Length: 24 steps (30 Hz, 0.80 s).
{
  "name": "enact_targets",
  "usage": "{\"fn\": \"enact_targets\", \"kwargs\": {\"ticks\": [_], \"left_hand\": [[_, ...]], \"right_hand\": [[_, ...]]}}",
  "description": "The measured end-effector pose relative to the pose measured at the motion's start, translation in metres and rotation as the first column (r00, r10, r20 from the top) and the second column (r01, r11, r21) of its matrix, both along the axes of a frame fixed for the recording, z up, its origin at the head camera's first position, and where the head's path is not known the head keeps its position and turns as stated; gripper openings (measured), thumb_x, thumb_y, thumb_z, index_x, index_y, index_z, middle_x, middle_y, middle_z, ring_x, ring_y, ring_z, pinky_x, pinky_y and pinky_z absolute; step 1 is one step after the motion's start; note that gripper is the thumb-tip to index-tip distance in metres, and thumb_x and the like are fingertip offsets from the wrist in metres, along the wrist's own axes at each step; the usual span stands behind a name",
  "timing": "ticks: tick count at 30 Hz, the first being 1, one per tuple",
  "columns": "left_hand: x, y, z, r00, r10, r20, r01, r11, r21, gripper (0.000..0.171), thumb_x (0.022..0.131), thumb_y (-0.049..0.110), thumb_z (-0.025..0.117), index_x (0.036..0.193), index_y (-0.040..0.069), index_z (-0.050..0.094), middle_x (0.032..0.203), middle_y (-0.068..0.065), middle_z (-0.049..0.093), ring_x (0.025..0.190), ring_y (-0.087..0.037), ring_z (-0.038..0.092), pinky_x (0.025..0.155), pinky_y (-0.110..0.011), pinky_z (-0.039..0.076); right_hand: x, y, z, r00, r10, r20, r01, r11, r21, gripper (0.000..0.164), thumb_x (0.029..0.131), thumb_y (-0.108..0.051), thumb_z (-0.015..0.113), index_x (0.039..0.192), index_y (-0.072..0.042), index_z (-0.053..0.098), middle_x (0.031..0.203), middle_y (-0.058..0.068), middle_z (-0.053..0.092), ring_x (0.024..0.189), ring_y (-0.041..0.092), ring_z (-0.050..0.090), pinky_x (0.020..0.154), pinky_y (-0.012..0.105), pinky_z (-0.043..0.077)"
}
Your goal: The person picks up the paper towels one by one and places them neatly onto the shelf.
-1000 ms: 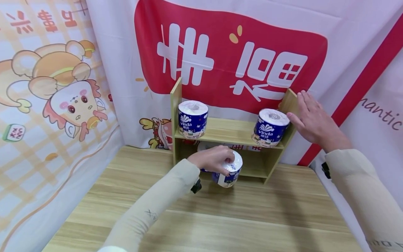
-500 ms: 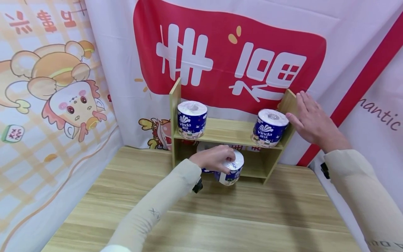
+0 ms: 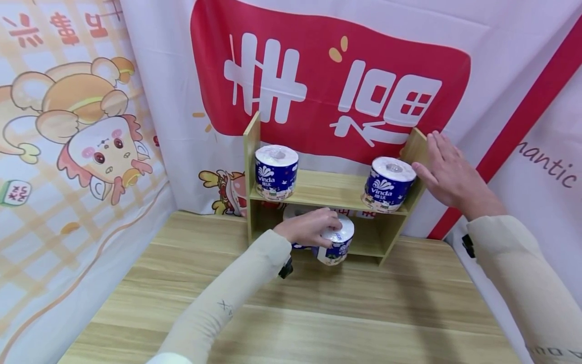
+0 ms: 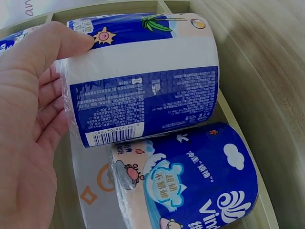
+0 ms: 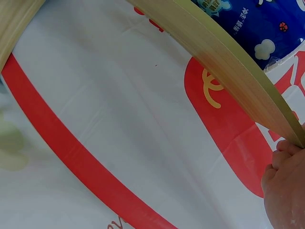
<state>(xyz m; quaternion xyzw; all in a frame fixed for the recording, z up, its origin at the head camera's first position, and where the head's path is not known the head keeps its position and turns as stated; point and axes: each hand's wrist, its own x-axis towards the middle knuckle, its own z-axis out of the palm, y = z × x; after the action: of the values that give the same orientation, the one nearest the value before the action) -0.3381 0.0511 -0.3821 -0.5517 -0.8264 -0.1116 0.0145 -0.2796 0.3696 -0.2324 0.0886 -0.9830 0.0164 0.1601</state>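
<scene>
My left hand (image 3: 311, 228) grips a blue-and-white wrapped toilet paper roll (image 3: 338, 241) from above, at the front of the lower compartment of a small wooden shelf (image 3: 327, 188). In the left wrist view its barcode label faces the camera, and the thumb lies over the wrapper. Right beside it, a second toilet paper roll (image 4: 186, 176) sits in the lower compartment, mostly hidden by my left hand in the head view. With fingers straight, my right hand (image 3: 454, 174) rests against the shelf's right side panel (image 5: 238, 71).
On the upper board stand a left toilet paper roll (image 3: 276, 173) and a right toilet paper roll (image 3: 388, 184). The shelf stands at the back of a wooden table (image 3: 291, 323). Printed cloth (image 3: 154, 60) hangs behind and at both sides.
The toilet paper roll in my left hand has moved a little to the right and farther back towards the lower compartment. My right hand stays at the side panel.
</scene>
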Motion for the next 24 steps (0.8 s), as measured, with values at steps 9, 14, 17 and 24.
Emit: {"fn": "enact_targets", "kwargs": {"ticks": [9,14,17,24], "left_hand": [[-0.005,0.004,-0.008,0.998,-0.008,-0.057,0.007,1.000,-0.006,0.034,0.089,0.031,0.067,0.119,0.015,0.063,0.113,0.001,0.057,0.105,-0.012,0.047,0.090,-0.026,0.046],[-0.005,0.005,-0.010,0.999,0.002,-0.035,-0.002,1.000,0.004,0.035,0.090,0.029,0.067,0.121,0.014,0.063,0.113,0.000,0.057,0.105,-0.012,0.048,0.090,-0.026,0.047],[-0.005,0.007,-0.011,1.000,0.011,-0.025,-0.011,1.000,0.011,0.036,0.090,0.027,0.066,0.122,0.013,0.063,0.112,0.000,0.057,0.103,-0.012,0.048,0.088,-0.026,0.047],[-0.010,0.011,-0.013,0.999,0.041,-0.001,-0.041,0.999,-0.004,0.042,0.092,0.030,0.064,0.129,0.013,0.059,0.116,0.000,0.056,0.105,-0.010,0.049,0.091,-0.025,0.047]], "right_hand": [[-0.001,0.000,-0.001,1.000,0.000,0.001,0.000,1.000,-0.010,0.084,0.097,-0.054,0.037,0.154,-0.019,-0.014,0.164,0.006,-0.013,0.152,0.036,-0.008,0.117,0.067,0.010],[-0.001,0.000,-0.002,1.000,0.001,0.002,-0.001,1.000,-0.016,0.084,0.097,-0.054,0.037,0.154,-0.020,-0.014,0.164,0.007,-0.013,0.152,0.036,-0.008,0.117,0.067,0.010],[-0.002,0.001,-0.002,1.000,0.000,0.003,0.000,1.000,-0.018,0.084,0.097,-0.054,0.036,0.154,-0.020,-0.015,0.164,0.007,-0.013,0.152,0.036,-0.008,0.117,0.067,0.009],[-0.003,0.001,-0.001,1.000,-0.006,0.009,0.006,1.000,-0.015,0.085,0.097,-0.055,0.036,0.154,-0.019,-0.015,0.164,0.007,-0.013,0.151,0.036,-0.009,0.118,0.066,0.008]]}}
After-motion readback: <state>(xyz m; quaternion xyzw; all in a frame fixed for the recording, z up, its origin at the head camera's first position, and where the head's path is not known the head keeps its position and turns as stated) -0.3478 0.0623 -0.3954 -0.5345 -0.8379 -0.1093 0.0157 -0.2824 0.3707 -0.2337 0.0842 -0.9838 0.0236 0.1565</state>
